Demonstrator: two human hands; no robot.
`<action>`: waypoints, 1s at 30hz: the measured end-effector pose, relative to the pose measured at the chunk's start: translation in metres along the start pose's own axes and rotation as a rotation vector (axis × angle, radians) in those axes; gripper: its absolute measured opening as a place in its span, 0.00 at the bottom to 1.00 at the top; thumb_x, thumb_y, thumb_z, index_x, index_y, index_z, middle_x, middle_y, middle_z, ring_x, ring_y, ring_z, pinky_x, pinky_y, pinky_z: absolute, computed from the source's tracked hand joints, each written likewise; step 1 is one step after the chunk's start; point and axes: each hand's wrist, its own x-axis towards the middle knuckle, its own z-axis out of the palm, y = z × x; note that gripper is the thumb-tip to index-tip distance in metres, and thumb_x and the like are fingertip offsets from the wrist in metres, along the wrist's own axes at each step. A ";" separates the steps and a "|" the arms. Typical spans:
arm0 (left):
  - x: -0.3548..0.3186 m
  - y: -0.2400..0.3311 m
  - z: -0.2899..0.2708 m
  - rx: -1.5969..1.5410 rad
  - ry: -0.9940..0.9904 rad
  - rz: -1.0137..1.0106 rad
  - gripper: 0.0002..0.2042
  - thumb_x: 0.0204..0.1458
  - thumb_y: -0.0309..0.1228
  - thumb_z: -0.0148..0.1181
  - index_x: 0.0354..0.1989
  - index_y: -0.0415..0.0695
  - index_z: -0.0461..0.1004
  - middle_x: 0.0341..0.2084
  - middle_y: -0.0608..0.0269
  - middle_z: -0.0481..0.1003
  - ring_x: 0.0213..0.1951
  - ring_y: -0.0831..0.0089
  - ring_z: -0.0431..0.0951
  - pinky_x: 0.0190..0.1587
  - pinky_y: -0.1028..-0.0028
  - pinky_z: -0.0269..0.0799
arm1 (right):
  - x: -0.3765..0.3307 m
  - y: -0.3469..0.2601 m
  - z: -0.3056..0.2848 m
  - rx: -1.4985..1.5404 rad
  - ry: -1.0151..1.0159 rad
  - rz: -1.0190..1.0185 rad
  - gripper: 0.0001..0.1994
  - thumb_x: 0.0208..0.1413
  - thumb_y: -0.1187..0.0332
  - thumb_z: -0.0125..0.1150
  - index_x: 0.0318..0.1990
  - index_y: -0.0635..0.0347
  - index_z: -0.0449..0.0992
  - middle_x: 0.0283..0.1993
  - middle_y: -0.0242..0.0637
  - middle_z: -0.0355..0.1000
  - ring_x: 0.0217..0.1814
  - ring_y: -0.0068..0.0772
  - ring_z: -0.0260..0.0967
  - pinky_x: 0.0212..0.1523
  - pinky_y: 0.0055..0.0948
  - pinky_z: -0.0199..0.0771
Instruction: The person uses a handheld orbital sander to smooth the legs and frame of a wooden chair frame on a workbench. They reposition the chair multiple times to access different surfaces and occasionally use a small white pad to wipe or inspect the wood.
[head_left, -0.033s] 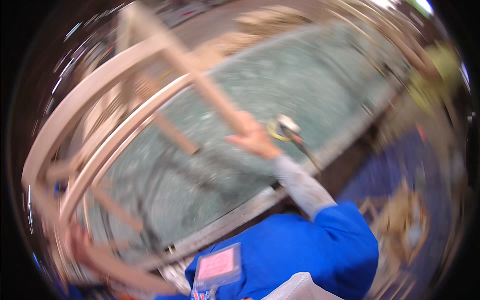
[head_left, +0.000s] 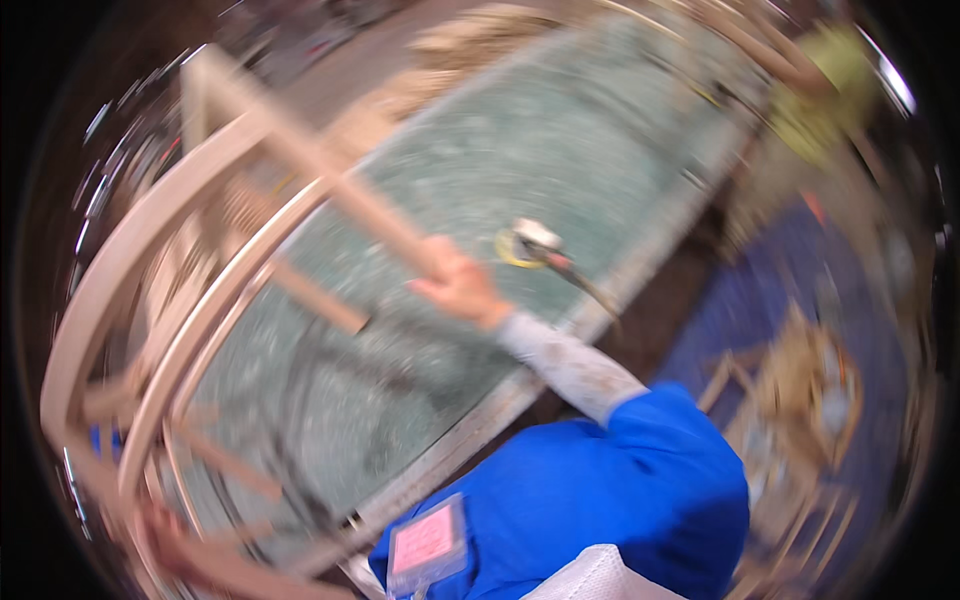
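Note:
A pale wooden chair frame (head_left: pixel 160 225) with curved rails and straight legs tilts over the left side of a green-topped table (head_left: pixel 560 130). My right hand (head_left: pixel 462 285) is closed round the end of one of its straight legs, above the table. At the lower left, my left hand (head_left: pixel 158 525) is wrapped on a lower part of the same frame; motion blurs its fingers. To the right of my right hand, a small hand sander (head_left: pixel 535 238) with a white top, a yellow disc and a hose rests on the table.
Stacked wooden parts (head_left: pixel 470 45) lie beyond the table's far edge. A person in a yellow-green shirt (head_left: pixel 825 90) stands at the far right, arms over the table. On the right, wooden pieces and a sack-like bundle (head_left: pixel 790 390) lie on a blue floor (head_left: pixel 720 300).
The whole view has swung, so the table, sander and person sit further left in the picture. The chair frame's top and my right hand appear further left and lower; both hands keep their hold.

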 end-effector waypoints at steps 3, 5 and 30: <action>0.041 -0.025 0.048 0.180 0.027 -0.005 0.14 0.58 0.37 0.48 0.44 0.39 0.67 0.30 0.63 0.69 0.29 0.73 0.71 0.29 0.76 0.69 | -0.051 0.001 0.017 0.026 0.009 0.121 0.30 0.48 0.53 0.61 0.53 0.59 0.59 0.40 0.54 0.71 0.40 0.58 0.70 0.38 0.48 0.70; 0.070 -0.034 0.086 0.281 -0.045 -0.017 0.14 0.58 0.38 0.48 0.44 0.39 0.67 0.30 0.63 0.69 0.29 0.74 0.71 0.29 0.76 0.69 | -0.083 0.006 0.053 0.169 0.031 0.226 0.30 0.48 0.52 0.61 0.54 0.59 0.58 0.40 0.56 0.71 0.40 0.57 0.71 0.39 0.46 0.71; 0.113 -0.102 0.479 0.751 -0.916 0.108 0.14 0.58 0.39 0.46 0.44 0.41 0.70 0.27 0.66 0.70 0.28 0.77 0.70 0.29 0.78 0.69 | -0.662 0.162 -0.377 -1.365 0.811 1.509 0.21 0.53 0.52 0.52 0.27 0.64 0.79 0.27 0.53 0.74 0.29 0.52 0.74 0.29 0.47 0.72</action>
